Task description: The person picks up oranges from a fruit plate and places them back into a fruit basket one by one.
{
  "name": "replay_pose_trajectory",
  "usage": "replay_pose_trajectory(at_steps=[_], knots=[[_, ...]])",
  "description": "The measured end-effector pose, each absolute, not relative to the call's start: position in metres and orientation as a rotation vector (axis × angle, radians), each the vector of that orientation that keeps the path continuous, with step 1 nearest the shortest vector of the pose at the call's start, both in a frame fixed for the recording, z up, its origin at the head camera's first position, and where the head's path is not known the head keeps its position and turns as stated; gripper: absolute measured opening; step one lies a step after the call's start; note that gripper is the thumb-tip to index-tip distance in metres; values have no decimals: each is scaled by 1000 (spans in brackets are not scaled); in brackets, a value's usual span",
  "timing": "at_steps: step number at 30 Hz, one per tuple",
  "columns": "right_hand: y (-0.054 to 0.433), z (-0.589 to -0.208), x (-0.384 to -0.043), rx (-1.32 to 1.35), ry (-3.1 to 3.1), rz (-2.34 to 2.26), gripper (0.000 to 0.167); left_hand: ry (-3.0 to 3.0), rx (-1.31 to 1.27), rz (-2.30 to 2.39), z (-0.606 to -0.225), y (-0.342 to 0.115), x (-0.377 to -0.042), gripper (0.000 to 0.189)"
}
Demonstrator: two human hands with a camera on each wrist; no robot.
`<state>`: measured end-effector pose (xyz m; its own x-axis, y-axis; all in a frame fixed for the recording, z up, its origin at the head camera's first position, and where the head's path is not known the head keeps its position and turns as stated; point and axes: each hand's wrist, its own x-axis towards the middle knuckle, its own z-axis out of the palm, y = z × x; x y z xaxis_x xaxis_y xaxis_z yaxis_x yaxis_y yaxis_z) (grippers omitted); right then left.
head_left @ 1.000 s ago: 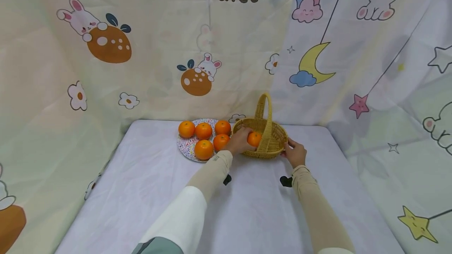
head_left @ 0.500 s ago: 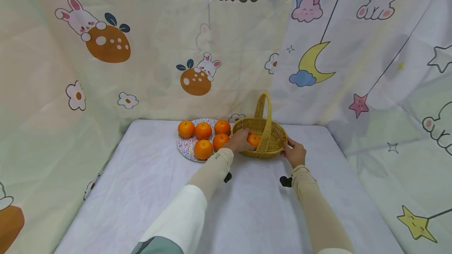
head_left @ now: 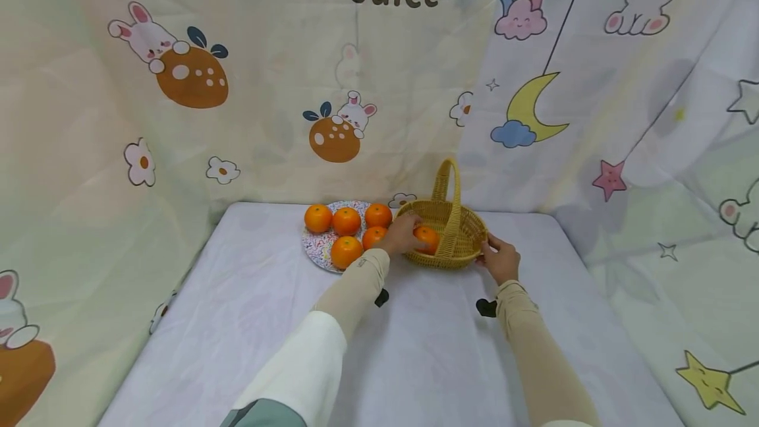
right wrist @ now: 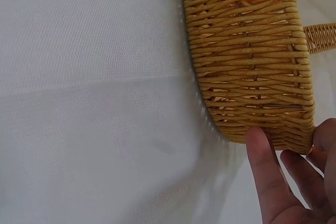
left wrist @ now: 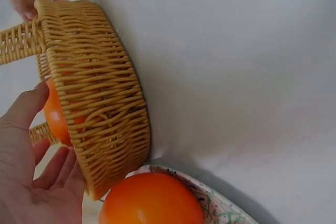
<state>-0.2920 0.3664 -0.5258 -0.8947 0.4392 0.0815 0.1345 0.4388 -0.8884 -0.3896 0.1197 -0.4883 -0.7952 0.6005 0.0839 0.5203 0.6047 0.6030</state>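
In the head view, my left hand [head_left: 400, 234] is at the left rim of a yellow wicker basket [head_left: 470, 237] with a tall handle. An orange [head_left: 427, 240] lies inside the basket, just beyond its fingers. From the left wrist, the thumb tip is right at this orange [left wrist: 56, 116], while the fingers are spread loosely below it. My right hand [head_left: 501, 259] holds the basket's right end, thumb and fingers on either side of the rim. Close up, the right hand's fingers [right wrist: 265, 166] press on the woven wall [right wrist: 252, 77].
Left of the basket, a speckled plate [head_left: 320, 250] bears several oranges, one [left wrist: 152, 203] close against the basket. White cloth covers the table [head_left: 427, 348]. A printed curtain [head_left: 267, 84] rises behind and at both sides.
The orange has gone down into the basket. My left hand has drawn back slightly to the left, its fingers loosened, and more of the orange shows. The right hand stays on the basket.
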Motion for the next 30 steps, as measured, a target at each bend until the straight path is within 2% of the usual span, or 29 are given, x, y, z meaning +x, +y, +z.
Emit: replay_pose_trajectory(at_steps=[12, 20, 30], knots=[[369, -524, -292, -562, -2437, 1469, 48, 2542, 923, 1316, -466, 91, -392, 65], [363, -520, -289, -524, -2407, 1499, 48, 2647, 896, 1334, -444, 59, -394, 62], [367, -524, -290, -527, -2431, 1485, 48, 2604, 679, 1448, -455, -5, -397, 60]])
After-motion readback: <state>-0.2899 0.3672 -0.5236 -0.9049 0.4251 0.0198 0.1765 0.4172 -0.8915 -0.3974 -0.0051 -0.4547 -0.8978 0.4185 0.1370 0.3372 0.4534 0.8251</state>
